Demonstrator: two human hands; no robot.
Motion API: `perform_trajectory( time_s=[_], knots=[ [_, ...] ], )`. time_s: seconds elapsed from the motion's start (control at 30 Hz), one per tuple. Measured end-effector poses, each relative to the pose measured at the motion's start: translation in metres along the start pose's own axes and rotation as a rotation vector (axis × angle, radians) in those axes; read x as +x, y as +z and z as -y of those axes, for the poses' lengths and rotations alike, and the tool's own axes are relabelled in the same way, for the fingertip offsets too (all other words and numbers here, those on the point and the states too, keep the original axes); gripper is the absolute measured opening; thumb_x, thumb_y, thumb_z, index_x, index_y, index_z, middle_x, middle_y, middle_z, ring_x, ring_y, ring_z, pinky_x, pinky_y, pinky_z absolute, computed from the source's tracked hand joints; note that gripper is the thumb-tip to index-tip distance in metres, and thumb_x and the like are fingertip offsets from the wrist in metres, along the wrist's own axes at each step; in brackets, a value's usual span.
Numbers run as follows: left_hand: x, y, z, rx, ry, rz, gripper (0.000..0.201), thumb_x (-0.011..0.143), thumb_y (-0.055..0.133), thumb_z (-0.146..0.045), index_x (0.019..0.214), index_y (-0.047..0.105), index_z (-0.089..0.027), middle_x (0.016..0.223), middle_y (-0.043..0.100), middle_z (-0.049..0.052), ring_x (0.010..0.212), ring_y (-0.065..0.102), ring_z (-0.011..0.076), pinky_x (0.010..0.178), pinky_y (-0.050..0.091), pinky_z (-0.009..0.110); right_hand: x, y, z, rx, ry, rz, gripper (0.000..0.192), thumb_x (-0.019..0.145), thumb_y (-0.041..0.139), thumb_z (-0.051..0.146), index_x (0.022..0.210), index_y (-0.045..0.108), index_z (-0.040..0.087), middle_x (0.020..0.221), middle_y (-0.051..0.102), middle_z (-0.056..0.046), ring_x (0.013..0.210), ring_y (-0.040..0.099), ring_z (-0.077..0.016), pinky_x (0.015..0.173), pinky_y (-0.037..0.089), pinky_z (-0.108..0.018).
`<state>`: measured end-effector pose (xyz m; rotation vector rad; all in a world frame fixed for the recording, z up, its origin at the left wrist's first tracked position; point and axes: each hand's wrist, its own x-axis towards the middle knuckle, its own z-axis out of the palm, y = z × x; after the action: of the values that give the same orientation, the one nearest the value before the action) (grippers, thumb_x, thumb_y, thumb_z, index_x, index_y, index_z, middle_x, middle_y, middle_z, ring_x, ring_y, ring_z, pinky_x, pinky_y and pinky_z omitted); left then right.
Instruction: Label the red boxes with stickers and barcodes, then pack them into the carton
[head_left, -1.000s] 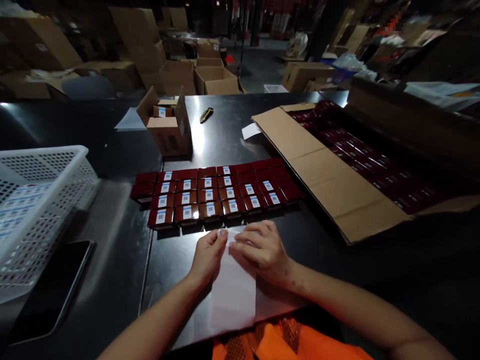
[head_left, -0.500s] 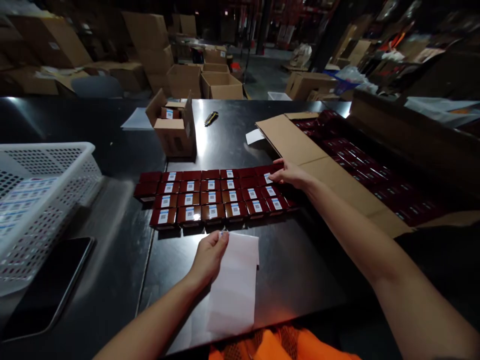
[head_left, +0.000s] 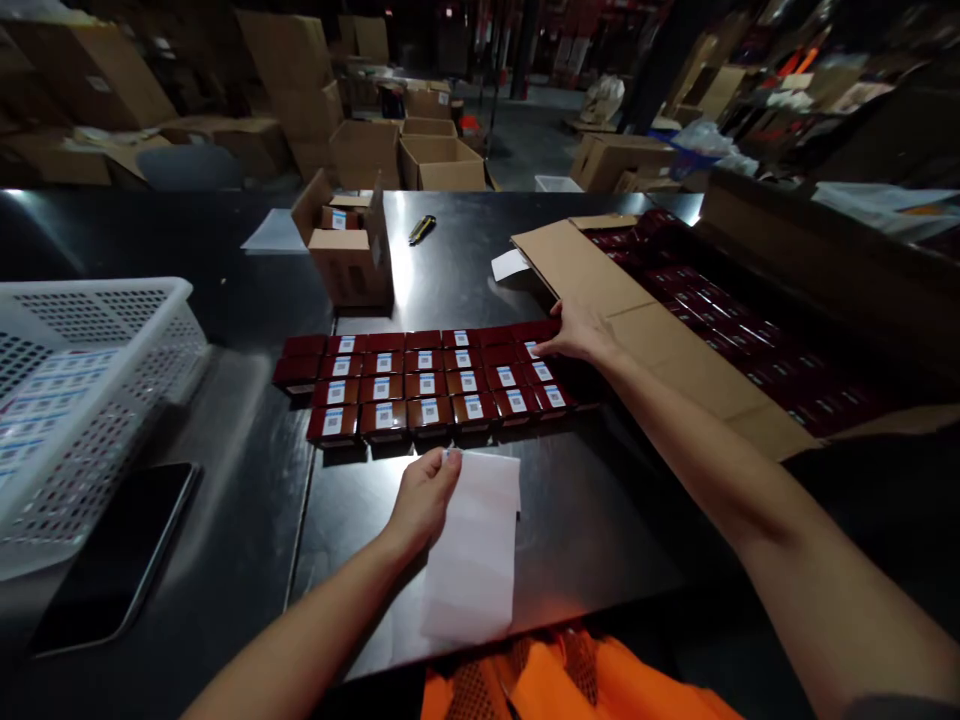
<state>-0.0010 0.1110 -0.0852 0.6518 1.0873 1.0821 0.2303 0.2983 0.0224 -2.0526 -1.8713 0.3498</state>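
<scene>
Crowding R hand (head_left: 576,332) on its rt: carton flap (head_left: 641,335), tight room there. More room nr side: bare tabletop (head_left: 592,500) betw R & L hands, down to its nr edge. Dk red boxes (head_left: 427,385) in rows, left of R hand, just beyond L hand (head_left: 424,497). R hand part open, thumb & forefinger apart, thumb tip at label (head_left: 531,349) at rows' rt end; touching or just above, can't tell. L hand closed, pinching top-left corner of white sheet (head_left: 472,550).
</scene>
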Motion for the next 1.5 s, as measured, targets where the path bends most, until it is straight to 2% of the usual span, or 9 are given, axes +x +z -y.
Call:
perform_trajectory(
  time_s=[0.1,0.2,0.37,0.5,0.57,0.73,0.9,1.33,1.5],
  knots=[
    [0.001,-0.002,0.002,0.021,0.018,0.015,0.049,0.072,0.073,-0.062,0.068,0.056,-0.017,0.059,0.052,-0.003,0.054,0.041,0.0099,0.053,0.033,0.023,-0.060,0.012,0.017,-0.001,-0.407,-0.104,0.042,0.071,0.085,0.039,0.104,0.066,0.021,0.103,0.064,-0.008,0.098,0.058,-0.0283,0.086,0.044,-0.043],
    [0.003,-0.004,0.004,0.058,0.069,0.050,0.045,0.078,0.069,-0.060,0.073,0.061,-0.016,0.066,0.056,-0.001,0.060,0.045,0.0109,0.058,0.036,0.023,-0.127,0.038,0.030,0.122,-0.782,-0.012,0.027,0.083,0.077,0.038,0.105,0.071,0.023,0.094,0.069,-0.006,0.094,0.058,-0.0248,0.081,0.043,-0.039],
    [0.006,-0.005,0.003,-0.023,0.053,0.043,0.051,0.077,0.067,-0.066,0.072,0.061,-0.015,0.066,0.055,-0.002,0.061,0.044,0.0104,0.059,0.037,0.023,-0.178,0.071,0.035,0.128,-0.856,-0.178,0.013,0.094,0.062,0.025,0.098,0.074,0.027,0.089,0.074,-0.003,0.091,0.060,-0.0224,0.080,0.040,-0.041],
    [0.005,-0.004,-0.001,-0.075,-0.010,0.034,0.051,0.071,0.074,-0.063,0.066,0.054,-0.016,0.060,0.049,-0.004,0.056,0.040,0.0092,0.055,0.035,0.022,-0.184,0.066,0.031,0.210,-0.981,-0.149,0.016,0.093,0.060,0.020,0.094,0.073,0.029,0.094,0.076,0.000,0.097,0.062,-0.0212,0.087,0.041,-0.043],
    [0.003,-0.004,-0.004,-0.038,-0.017,0.060,0.051,0.067,0.077,-0.062,0.067,0.056,-0.015,0.061,0.053,-0.003,0.056,0.043,0.0098,0.054,0.036,0.022,-0.176,0.054,0.032,0.428,-0.920,-0.048,0.013,0.091,0.060,0.019,0.090,0.070,0.028,0.092,0.075,0.000,0.097,0.063,-0.0209,0.087,0.045,-0.041],
    [-0.002,-0.002,-0.004,0.067,-0.062,0.113,0.058,0.066,0.072,-0.071,0.063,0.052,-0.017,0.055,0.051,-0.003,0.049,0.040,0.0090,0.048,0.030,0.022,-0.094,0.019,0.033,0.832,-0.326,-0.117,0.013,0.086,0.065,0.033,0.092,0.056,0.025,0.089,0.066,-0.001,0.086,0.066,-0.0189,0.082,0.052,-0.035],
    [-0.004,-0.001,-0.006,0.115,-0.048,0.127,0.058,0.067,0.070,-0.072,0.060,0.048,-0.018,0.054,0.046,-0.004,0.049,0.036,0.0081,0.047,0.027,0.021,-0.015,0.011,0.032,0.678,0.052,0.292,0.055,0.071,0.072,0.012,0.115,0.040,0.024,0.063,0.060,0.009,0.059,0.058,-0.0142,0.060,0.046,-0.025],
    [-0.004,0.000,-0.008,0.116,-0.067,0.128,0.058,0.067,0.069,-0.073,0.061,0.050,-0.018,0.055,0.048,-0.003,0.049,0.039,0.0088,0.047,0.029,0.022,0.008,0.034,0.034,0.400,0.103,0.273,0.071,0.061,0.083,0.016,0.119,0.041,0.020,0.077,0.066,-0.002,0.066,0.063,-0.0211,0.060,0.051,-0.033],
    [-0.003,-0.001,-0.009,0.143,-0.007,0.082,0.059,0.068,0.068,-0.074,0.062,0.052,-0.017,0.055,0.049,-0.003,0.050,0.039,0.0086,0.048,0.029,0.021,-0.005,0.024,0.039,0.091,-0.053,-0.003,0.078,0.045,0.094,0.028,0.109,0.051,0.020,0.114,0.059,-0.014,0.102,0.061,-0.0342,0.088,0.049,-0.047]
  ],
)
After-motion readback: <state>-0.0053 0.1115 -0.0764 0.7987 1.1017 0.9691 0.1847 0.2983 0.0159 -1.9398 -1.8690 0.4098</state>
